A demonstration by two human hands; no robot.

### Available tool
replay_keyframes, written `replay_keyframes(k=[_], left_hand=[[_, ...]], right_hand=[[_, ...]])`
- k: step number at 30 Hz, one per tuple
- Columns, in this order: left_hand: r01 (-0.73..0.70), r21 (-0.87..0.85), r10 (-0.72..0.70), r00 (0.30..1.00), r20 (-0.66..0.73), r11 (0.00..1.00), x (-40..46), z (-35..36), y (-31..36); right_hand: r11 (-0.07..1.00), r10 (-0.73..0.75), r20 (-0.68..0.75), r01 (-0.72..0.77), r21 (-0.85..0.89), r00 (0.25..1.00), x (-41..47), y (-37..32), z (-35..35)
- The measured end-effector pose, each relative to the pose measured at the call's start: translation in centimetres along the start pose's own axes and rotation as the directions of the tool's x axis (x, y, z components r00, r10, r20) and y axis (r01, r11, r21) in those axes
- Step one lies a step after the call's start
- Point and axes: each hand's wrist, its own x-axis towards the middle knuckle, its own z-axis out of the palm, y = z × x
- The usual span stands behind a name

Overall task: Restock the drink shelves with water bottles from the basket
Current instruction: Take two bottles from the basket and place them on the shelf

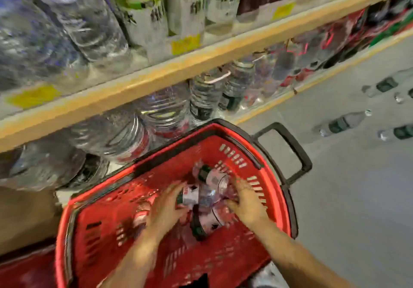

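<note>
A red basket (pixel 277 176) is seen on the floor, close against the shelves (pixel 143 79), with its black handle (pixel 292 151) folded out to the right. Several water bottles (pixel 214 196) are piled in the middle of the basket, lying on their sides; the blur keeps an exact count from being made. Both hands are lowered into the basket. The left hand (pixel 165 207) is placed on the left side of the pile, its fingers curled round a bottle with a white label. The right hand (pixel 245 202) is set against the right side of the pile, fingers bent over the clear bottles there. Large water jugs (pixel 165 108) are stood on the lower shelf just beyond the basket. On the floor (pixel 335 198) at the far right, about 5 bottles (pixel 344 122) are laid on their sides, well apart from the basket.
</note>
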Motion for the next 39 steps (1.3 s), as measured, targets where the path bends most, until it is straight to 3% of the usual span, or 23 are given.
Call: replay_keyframes(k=[4,8,11,16,23,28,32,39], left_hand=[[-0.107,0.183,0.094,0.992,0.078,0.977,3.2,3.4,-4.3],[-0.181,0.428,0.186,0.982,0.031,0.886,3.8,4.7,-6.5],[-0.170,0.554,0.142,0.985,0.094,0.815,3.4,5.1,-6.0],[-0.081,0.613,-0.038,0.983,0.179,0.786,4.1,5.6,-4.6],[0.075,0.631,-0.166,0.982,0.086,0.772,-1.6,-0.9,-2.5],[0.177,0.489,-0.216,0.976,0.024,0.854,-9.5,-10.0,4.4],[0.179,0.250,-0.170,0.984,-0.056,0.951,-15.4,-17.6,10.8],[0.145,-0.069,-0.159,0.945,-0.287,0.987,-21.1,-28.0,20.9]], right_hand=[[0.955,-0.029,-0.081,0.003,-0.297,0.996,1.9,2.0,2.9],[0.865,0.007,-0.027,-0.019,-0.502,1.000,2.5,1.6,3.4],[0.876,-0.001,-0.004,-0.001,-0.483,1.000,1.8,1.2,3.0],[0.903,-0.040,0.025,0.047,-0.426,0.999,1.5,0.9,2.6],[0.963,-0.092,-0.033,0.081,-0.257,0.995,-2.0,-3.2,-2.6],[0.985,-0.150,-0.131,0.136,-0.110,0.980,-9.1,-10.5,-12.7],[0.986,-0.161,-0.209,0.166,0.003,0.965,-14.8,-16.2,-21.4],[0.937,-0.265,-0.270,0.313,0.153,0.926,-21.3,-23.9,-33.1]])
